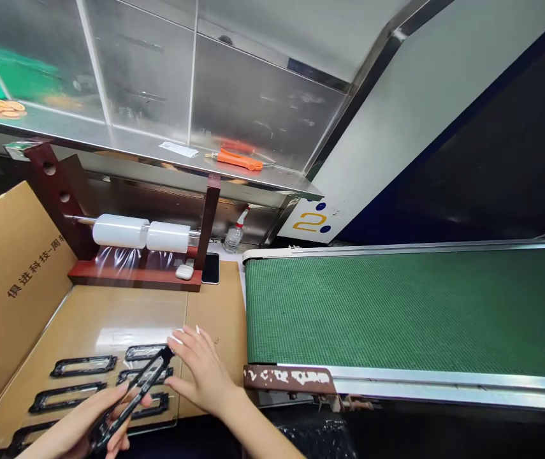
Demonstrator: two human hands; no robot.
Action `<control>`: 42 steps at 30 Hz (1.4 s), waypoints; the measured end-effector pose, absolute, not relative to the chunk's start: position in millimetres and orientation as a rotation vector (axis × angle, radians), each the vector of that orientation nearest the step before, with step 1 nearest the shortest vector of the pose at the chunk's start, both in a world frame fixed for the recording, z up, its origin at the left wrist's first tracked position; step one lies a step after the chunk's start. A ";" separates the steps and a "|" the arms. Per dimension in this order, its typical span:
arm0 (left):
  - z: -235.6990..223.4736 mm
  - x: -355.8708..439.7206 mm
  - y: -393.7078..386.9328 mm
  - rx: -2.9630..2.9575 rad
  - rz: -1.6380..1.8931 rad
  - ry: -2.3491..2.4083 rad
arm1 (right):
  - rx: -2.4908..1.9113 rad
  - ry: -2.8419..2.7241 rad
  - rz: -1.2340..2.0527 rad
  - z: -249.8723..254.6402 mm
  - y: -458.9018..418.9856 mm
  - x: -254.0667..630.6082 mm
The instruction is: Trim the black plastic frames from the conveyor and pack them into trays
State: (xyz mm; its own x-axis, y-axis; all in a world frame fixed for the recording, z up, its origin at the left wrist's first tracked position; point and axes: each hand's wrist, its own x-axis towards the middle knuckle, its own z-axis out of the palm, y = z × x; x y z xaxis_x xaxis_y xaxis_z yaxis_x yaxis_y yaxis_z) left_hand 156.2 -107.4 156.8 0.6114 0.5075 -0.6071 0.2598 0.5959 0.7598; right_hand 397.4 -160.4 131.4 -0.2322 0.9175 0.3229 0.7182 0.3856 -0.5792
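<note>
Left of green belt (396, 306), over cardboard-covered counter (215, 306): gripping black frame (143, 371) in closed left fingers (114, 394), touching its tip with part-open right fingers (193, 349). Could slip from loose pinch, scuffing frames (84, 371) below.

Cool white light falls brightly and fairly evenly across the bench (222, 312), apparently from overhead; the lamp itself is out of view. A pale, washed-out band of glare lies on the clear sheet (133, 336), and sharp white streaks run down the hanging film (119, 257). The metal panels (262, 95) carry hazy reflections of green and orange. The deepest darkness sits in the blue panel (482, 146) at far right and below the green belt (396, 306). The right hand (203, 370) and left hand (102, 417) look slightly soft, and wide-angle stretching skews the outer edges.
</note>
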 end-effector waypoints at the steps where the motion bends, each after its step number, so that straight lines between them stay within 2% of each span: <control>1: 153.6 146.6 -106.1 0.934 0.106 0.876 | -1.302 -2.137 0.373 142.9 -153.4 392.9; 3: 145.4 127.3 -98.3 0.892 -0.024 0.753 | -1.148 -2.278 0.329 153.1 -141.2 383.1; 5: 133.2 107.9 -79.9 0.927 0.001 0.784 | -1.119 -2.301 0.312 147.4 -132.9 372.1; 7: 115.8 89.5 -49.5 1.000 0.204 0.992 | -1.262 -2.195 0.302 130.6 -126.3 359.0; 10: 81.7 68.2 6.8 1.100 0.711 1.418 | -1.560 -1.977 0.315 97.7 -111.1 333.4; 16: 22.5 58.1 65.5 1.074 0.676 1.336 | -1.761 -2.020 0.307 48.2 -62.5 279.2; 21: 6.1 57.0 65.5 1.068 0.660 1.254 | -1.810 -2.092 0.261 32.0 -42.3 262.3; 31: 3.6 56.6 66.1 1.245 0.666 1.283 | -1.885 -2.116 0.268 29.7 -35.1 254.7; 36: 1.1 51.7 30.0 1.599 0.787 1.439 | -1.880 -2.088 0.288 26.4 -33.5 255.7; 42: -7.9 64.7 -20.1 2.137 0.566 1.259 | -1.903 -2.060 0.335 27.6 -28.9 254.2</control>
State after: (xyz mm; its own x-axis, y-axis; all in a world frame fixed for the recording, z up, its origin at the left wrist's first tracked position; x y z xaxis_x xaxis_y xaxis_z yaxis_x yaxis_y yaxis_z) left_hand 64.7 -20.1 -7.9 0.4624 0.8844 0.0631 0.6341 -0.3796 0.6737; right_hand 254.2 -28.9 27.6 -0.0650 0.9953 0.0717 0.9213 0.0874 -0.3789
